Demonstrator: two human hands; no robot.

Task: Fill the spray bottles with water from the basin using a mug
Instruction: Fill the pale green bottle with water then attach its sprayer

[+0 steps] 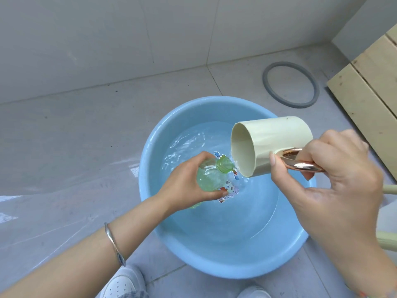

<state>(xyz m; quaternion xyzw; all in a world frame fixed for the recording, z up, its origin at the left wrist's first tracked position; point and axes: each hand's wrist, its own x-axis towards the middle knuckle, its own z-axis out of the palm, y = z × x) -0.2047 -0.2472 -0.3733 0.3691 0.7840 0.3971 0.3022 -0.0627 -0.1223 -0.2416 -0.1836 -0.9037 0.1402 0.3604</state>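
The pouring step is in hand. The person crouches over a light blue plastic basin (225, 267) that stands on the tiled floor and holds shallow, rippled water (193, 143). The left hand (182, 181) is wrapped round the body of a translucent green spray bottle (211, 176), fingers and thumb curled about it, holding it tilted above the water with its open threaded neck (224, 163) turned up toward the right; no spray head is on it. The right hand (335, 175) pinches the rose-gold handle (300, 165) of a cream mug (268, 143), thumb on top and fingers curled beneath. The mug is tipped almost onto its side, and its lower lip sits just beside the bottle's mouth. Little water shows inside the mug, so it looks nearly drained, though whether a stream is running into the neck is hard to tell. How full the bottle is cannot be read through its green wall. The next move probably calls for righting the mug, dipping it into the basin for another scoop, and lining its lip up closely with the narrow neck, since a wide rim over a small opening spills easily. Keeping the bottle over the basin would catch whatever misses.
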